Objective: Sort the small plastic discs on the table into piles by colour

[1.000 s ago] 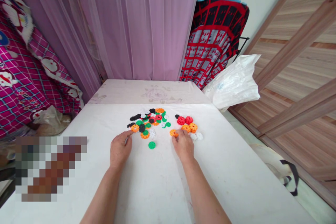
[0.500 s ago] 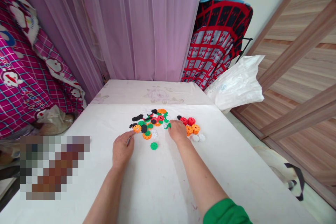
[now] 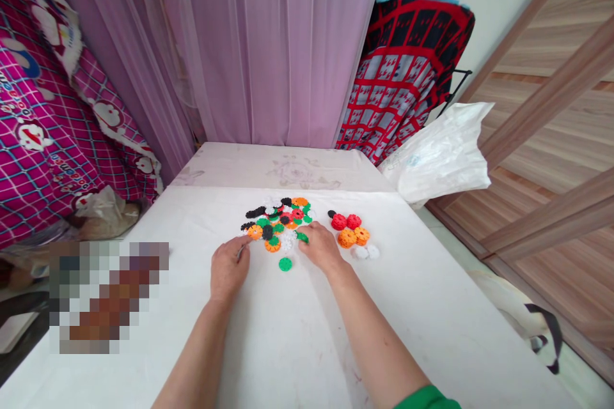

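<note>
A mixed heap of round plastic discs [image 3: 278, 217], black, white, green, orange and red, lies on the white table [image 3: 288, 332]. To its right sits a smaller group of red, orange and white discs [image 3: 352, 236]. One green disc [image 3: 285, 264] lies alone between my hands. My left hand [image 3: 229, 268] rests on the table at the heap's near left edge, fingers curled, holding something small I cannot make out. My right hand [image 3: 319, 246] reaches into the heap's right edge, fingertips pinched on a green disc [image 3: 302, 237].
A purple curtain [image 3: 259, 45] hangs behind the table. A red and black patterned cloth [image 3: 407, 70] and a white plastic bag [image 3: 441, 150] stand at the back right. Pink patterned bedding [image 3: 52, 121] fills the left. Wooden panelling [image 3: 551, 108] is on the right.
My right hand has moved left from the small orange and red group into the mixed heap and closed on a green disc. My left hand has stayed put.
</note>
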The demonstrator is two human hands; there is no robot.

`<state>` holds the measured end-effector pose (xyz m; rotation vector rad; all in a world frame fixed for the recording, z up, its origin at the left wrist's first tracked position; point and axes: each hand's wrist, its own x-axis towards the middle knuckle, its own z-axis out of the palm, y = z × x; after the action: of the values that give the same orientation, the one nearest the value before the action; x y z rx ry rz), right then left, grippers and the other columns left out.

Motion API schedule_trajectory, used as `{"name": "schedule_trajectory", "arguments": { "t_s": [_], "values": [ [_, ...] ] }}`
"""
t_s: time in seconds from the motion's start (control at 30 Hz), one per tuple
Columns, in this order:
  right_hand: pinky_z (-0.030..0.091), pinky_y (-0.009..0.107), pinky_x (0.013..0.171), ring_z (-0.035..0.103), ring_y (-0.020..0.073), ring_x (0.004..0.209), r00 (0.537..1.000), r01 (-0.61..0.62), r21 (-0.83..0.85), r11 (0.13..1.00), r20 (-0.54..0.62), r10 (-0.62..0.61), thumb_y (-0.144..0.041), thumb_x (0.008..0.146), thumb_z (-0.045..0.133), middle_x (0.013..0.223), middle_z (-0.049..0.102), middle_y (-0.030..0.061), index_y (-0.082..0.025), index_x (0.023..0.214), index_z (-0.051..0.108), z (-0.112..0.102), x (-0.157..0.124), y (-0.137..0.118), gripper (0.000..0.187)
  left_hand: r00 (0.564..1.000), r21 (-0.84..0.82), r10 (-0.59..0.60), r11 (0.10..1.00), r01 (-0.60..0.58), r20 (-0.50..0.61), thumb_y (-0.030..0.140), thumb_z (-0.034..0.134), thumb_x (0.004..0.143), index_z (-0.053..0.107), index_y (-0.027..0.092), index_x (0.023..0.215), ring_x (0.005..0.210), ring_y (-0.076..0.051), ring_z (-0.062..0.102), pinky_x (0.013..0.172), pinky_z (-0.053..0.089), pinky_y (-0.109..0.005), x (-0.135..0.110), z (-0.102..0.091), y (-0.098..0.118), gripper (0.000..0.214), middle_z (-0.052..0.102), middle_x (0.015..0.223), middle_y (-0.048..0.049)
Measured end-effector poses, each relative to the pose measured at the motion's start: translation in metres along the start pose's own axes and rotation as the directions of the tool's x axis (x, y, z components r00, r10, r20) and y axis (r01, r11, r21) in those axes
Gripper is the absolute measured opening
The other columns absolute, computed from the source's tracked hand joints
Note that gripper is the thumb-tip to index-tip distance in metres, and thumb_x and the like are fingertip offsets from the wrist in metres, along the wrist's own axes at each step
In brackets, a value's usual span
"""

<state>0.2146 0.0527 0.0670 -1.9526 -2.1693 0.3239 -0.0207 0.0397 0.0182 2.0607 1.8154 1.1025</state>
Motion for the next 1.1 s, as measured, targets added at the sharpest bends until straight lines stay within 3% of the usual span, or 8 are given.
{"name": "schedule_trajectory", "arguments": {
  "t_s": [0.1,0.23,0.37,0.73,0.83,0.93,1.1],
  "values": [
    [0.044,0.026,0.083,0.061,0.0165,0.093,0.999,0.002,0.133,0.991,-0.032,0.002,-0.021,0.081,0.059,0.107,0.065,0.0047,-0.023,0.117,0.063,0.005,-0.014,-0.003,0.037,1.0,0.012,-0.016,1.0,0.016,0.0,0.028,0.042,0.085,0.072,0.025,0.102,0.098,-0.023,0.067,0.092,0.05,-0.04,0.0,0.0,0.001,0.035,0.075,0.105,-0.0034],
    [0.045,0.026,0.084,0.061,0.015,0.091,0.992,0.112,0.268,0.957,-0.082,-0.093,-0.016,0.077,0.061,0.104,0.067,0.0031,-0.022,0.12,0.056,0.017,-0.033,-0.011,0.044,1.0,0.01,-0.021,1.0,0.021,-0.003,0.028,0.041,0.086,0.072,0.025,0.101,0.097,-0.023,0.068,0.091,0.05,-0.039,-0.001,0.0,0.002,0.034,0.074,0.106,-0.0036],
    [0.044,0.027,0.087,0.061,0.017,0.097,0.981,0.19,0.231,0.954,-0.086,-0.175,-0.013,0.077,0.058,0.102,0.067,0.0041,-0.021,0.116,0.057,0.02,-0.042,-0.021,0.04,1.0,0.011,-0.015,1.0,0.016,-0.008,0.027,0.042,0.086,0.072,0.024,0.099,0.098,-0.023,0.067,0.092,0.05,-0.039,-0.001,0.001,0.003,0.033,0.075,0.106,-0.0034],
    [0.043,0.027,0.086,0.059,0.0193,0.101,0.98,0.196,0.115,0.974,-0.007,-0.197,-0.017,0.08,0.056,0.105,0.066,0.0055,-0.021,0.119,0.06,0.012,-0.043,-0.033,0.039,1.0,0.003,-0.008,1.0,0.008,-0.001,0.027,0.041,0.086,0.071,0.023,0.102,0.098,-0.024,0.068,0.092,0.049,-0.041,-0.001,0.0,0.003,0.034,0.074,0.106,-0.0051],
    [0.042,0.026,0.087,0.058,0.0183,0.104,0.989,0.144,0.092,0.985,-0.032,-0.142,-0.02,0.083,0.055,0.108,0.065,0.0051,-0.023,0.116,0.062,0.008,-0.036,-0.026,0.034,1.0,0.008,-0.01,1.0,0.01,0.001,0.027,0.041,0.086,0.072,0.023,0.102,0.097,-0.024,0.068,0.092,0.049,-0.041,-0.001,0.0,0.003,0.034,0.074,0.106,-0.0047],
    [0.043,0.027,0.086,0.058,0.0193,0.105,0.999,0.005,-0.005,1.0,-0.033,-0.005,-0.017,0.085,0.052,0.114,0.063,0.0071,-0.023,0.119,0.061,0.001,-0.02,-0.015,0.037,1.0,0.017,-0.019,1.0,0.019,0.0,0.027,0.042,0.086,0.072,0.024,0.101,0.098,-0.024,0.067,0.093,0.049,-0.041,-0.002,0.0,0.003,0.034,0.074,0.107,-0.0044],
    [0.045,0.029,0.081,0.061,0.0216,0.104,0.993,-0.08,-0.089,0.993,0.076,0.087,-0.024,0.086,0.054,0.12,0.06,0.0081,-0.026,0.126,0.059,-0.004,0.007,-0.005,0.041,1.0,0.015,-0.019,1.0,0.019,-0.005,0.026,0.043,0.085,0.072,0.024,0.102,0.099,-0.024,0.067,0.093,0.049,-0.04,-0.002,0.001,0.001,0.034,0.074,0.107,-0.0042]
  ]
}}
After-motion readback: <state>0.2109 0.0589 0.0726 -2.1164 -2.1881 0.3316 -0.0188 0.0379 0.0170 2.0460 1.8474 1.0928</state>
